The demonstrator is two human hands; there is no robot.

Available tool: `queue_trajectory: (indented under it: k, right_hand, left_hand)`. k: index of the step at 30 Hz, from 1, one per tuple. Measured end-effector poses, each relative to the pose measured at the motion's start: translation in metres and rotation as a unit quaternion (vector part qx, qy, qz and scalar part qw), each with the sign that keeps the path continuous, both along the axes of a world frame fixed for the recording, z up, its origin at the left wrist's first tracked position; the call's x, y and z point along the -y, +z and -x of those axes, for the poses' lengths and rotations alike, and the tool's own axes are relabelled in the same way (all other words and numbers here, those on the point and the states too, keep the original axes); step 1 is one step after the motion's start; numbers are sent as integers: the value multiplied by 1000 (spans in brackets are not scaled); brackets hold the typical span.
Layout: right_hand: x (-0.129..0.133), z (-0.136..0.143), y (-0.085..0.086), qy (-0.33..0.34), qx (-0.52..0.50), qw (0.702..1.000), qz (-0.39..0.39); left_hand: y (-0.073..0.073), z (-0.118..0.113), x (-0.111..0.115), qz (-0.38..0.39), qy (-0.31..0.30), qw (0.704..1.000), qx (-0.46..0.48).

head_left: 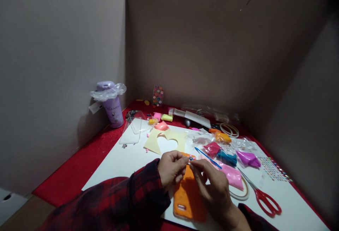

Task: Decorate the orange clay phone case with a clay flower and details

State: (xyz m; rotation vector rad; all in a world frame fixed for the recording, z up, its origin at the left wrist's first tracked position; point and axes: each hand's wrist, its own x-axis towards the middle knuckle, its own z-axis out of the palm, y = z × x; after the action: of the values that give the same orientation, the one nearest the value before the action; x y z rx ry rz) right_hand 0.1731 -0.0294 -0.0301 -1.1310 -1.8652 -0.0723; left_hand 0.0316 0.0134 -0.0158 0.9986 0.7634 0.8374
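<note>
- Orange case lies flat on white board, close to its front edge.
- Left hand reaches from the left above the case, fingers curled, thumb closed against forefinger.
- Right hand reaches from lower right, thumb and forefinger pinched, tips just beside the left ones; whether either grips something small, I cannot tell.
- Beside right hand: pink pack; farther right, scissors.

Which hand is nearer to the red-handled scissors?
Right. The right hand is just left of the scissors; the left hand is farther off, on the right hand's other side.
</note>
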Motion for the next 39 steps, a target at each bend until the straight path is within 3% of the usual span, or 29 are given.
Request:
queue_trajectory:
  k: [6,10,14,19,31,39]
  right_hand:
    - [0,-2,-1,-6,-4,1000,-1]
    - [-2,-3,-1,-22,18,1000,3]
    - [-6,-3,1,-43,55,997,31]
    - [-11,-4,-1,-57,86,993,50]
    - [-16,0,-10,-97,133,982,90]
    - [-17,3,-9,-82,115,985,98]
  left_hand:
    - [3,3,-9,-16,28,999,-19]
    - [9,11,-25,-66,49,993,-88]
    - [1,14,-33,-124,38,982,-137]
    - [-9,14,-29,-182,25,961,-205]
    - [-9,16,-23,-284,11,894,-347]
    - [-10,17,-23,-287,1,884,-370]
